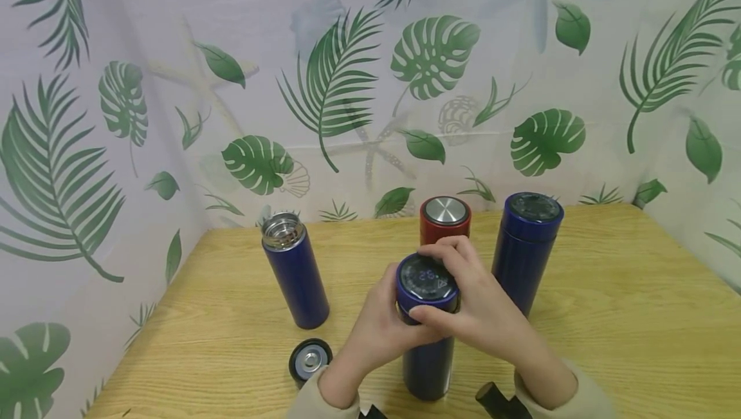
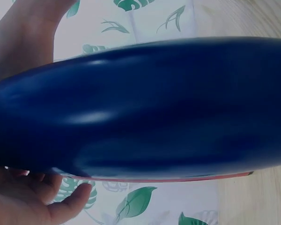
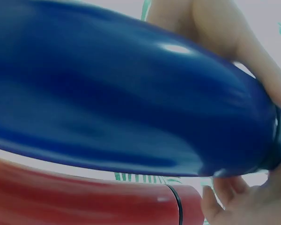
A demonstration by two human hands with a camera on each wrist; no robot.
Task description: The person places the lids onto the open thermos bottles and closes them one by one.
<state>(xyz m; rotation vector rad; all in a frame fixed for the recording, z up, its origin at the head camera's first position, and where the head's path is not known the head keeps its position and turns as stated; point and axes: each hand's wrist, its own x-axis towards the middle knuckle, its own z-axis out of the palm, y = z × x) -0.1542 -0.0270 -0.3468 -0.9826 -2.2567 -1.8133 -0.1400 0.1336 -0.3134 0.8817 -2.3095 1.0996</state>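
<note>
A blue thermos flask (image 1: 427, 367) stands upright at the front middle of the table. Its dark glossy lid (image 1: 427, 277) shows lit digits on top. Just below the lid, my left hand (image 1: 379, 322) grips the flask's upper body. From the right, my right hand (image 1: 480, 303) holds the lid by its rim, thumb at the near side and fingers at the far side. In the left wrist view the flask's blue body (image 2: 168, 108) fills the middle. Behind it, close by, is a red thermos flask (image 1: 444, 213) with a silver-topped lid.
At the left stands a lidless blue flask (image 1: 298, 280), its steel mouth showing. A loose lid (image 1: 311, 361) lies upturned in front of it, beside my left sleeve (image 1: 324, 400). Another lidded blue flask (image 1: 523, 258) stands at the right. A leaf-print cloth (image 1: 359, 168) hangs behind the wooden table (image 1: 631, 316).
</note>
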